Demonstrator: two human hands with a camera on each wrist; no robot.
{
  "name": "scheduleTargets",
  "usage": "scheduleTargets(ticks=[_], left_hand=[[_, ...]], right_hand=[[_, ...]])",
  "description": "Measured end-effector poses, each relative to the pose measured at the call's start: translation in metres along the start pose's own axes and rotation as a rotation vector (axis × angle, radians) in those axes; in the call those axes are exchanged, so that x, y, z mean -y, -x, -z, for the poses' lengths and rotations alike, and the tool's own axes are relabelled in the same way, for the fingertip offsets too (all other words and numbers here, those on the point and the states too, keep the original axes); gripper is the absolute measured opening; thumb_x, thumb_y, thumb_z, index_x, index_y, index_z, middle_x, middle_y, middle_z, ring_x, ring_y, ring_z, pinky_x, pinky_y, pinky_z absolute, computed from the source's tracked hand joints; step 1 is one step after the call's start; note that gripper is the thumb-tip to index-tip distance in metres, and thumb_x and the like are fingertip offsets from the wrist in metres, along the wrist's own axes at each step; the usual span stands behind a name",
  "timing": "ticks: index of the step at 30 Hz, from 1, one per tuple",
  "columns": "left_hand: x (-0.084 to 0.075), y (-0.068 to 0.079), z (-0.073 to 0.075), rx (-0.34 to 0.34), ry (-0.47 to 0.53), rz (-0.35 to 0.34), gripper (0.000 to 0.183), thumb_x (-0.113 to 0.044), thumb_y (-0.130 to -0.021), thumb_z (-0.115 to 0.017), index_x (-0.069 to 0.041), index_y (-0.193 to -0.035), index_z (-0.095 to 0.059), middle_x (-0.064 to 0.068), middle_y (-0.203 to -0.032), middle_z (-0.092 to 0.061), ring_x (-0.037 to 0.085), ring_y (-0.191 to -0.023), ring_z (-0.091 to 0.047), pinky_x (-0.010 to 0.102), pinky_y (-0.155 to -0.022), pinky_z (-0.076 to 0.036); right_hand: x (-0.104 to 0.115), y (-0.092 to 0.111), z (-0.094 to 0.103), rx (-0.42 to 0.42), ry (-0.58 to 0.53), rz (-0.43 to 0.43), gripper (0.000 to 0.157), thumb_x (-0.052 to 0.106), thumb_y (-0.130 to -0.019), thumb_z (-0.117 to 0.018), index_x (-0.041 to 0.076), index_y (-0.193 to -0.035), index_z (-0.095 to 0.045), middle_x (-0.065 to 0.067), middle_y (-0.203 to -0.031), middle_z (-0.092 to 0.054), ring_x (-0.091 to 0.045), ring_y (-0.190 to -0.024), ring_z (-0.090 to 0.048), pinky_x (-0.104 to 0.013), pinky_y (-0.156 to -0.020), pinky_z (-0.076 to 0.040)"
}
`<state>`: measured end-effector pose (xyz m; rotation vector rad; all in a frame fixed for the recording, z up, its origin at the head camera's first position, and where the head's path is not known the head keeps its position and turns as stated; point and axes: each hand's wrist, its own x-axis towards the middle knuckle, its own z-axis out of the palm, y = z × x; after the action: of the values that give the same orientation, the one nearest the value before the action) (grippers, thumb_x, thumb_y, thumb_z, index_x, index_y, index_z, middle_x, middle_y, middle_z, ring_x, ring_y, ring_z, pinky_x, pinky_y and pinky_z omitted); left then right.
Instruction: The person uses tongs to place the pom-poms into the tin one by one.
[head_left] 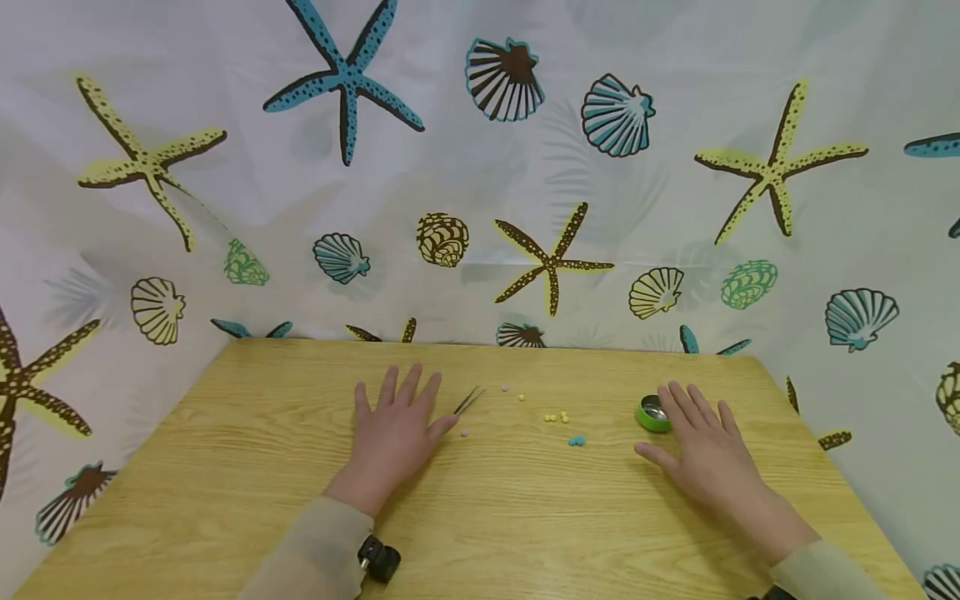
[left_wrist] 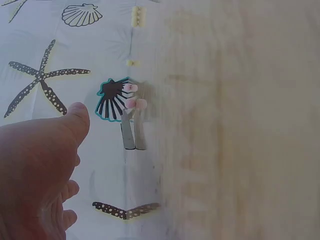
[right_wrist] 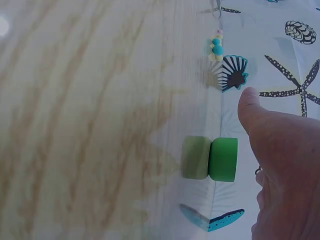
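Note:
Flat fingers spread, my left hand [head_left: 393, 437] is at the left of the wooden table, holding nothing. Beside its thumb is a pair of metal tweezers [head_left: 468, 400], also visible in the left wrist view [left_wrist: 128, 132]. A small pink bead [head_left: 464, 433] lies just right of that thumb. My right hand [head_left: 708, 454] is spread out too, its fingers beside a small round green container [head_left: 654, 427] with a shiny metallic inside. Between the hands lie several small yellow beads [head_left: 564, 417] and blue beads [head_left: 577, 440]. Another pink bead [head_left: 504, 388] lies farther back.
The light wooden table [head_left: 525, 517] ends at the back against a hanging cloth [head_left: 465, 175] printed with starfish and shells. The cloth also runs along both sides. A black wrist camera [head_left: 379, 559] is strapped at the left sleeve [head_left: 315, 550].

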<state>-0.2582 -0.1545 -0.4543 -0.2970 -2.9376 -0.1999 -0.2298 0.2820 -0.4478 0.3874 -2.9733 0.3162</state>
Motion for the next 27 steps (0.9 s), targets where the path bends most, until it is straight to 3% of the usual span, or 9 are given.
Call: scheduleTargets(ticks=[27], left_hand=[[-0.006, -0.025, -0.008, 0.100, 0.036, 0.045, 0.072, -0.058, -0.113, -0.055, -0.019, -0.172, -0.041, 0.015, -0.177, -0.034, 0.048, -0.164, -0.024, 0.082, -0.123, -0.014]], right_hand=[[-0.025, -0.019, -0.015, 0.008, -0.103, -0.028, 0.107, 0.065, -0.102, -0.071, -0.005, -0.171, -0.028, -0.031, -0.174, -0.030, -0.054, -0.162, -0.022, -0.077, -0.125, -0.013]])
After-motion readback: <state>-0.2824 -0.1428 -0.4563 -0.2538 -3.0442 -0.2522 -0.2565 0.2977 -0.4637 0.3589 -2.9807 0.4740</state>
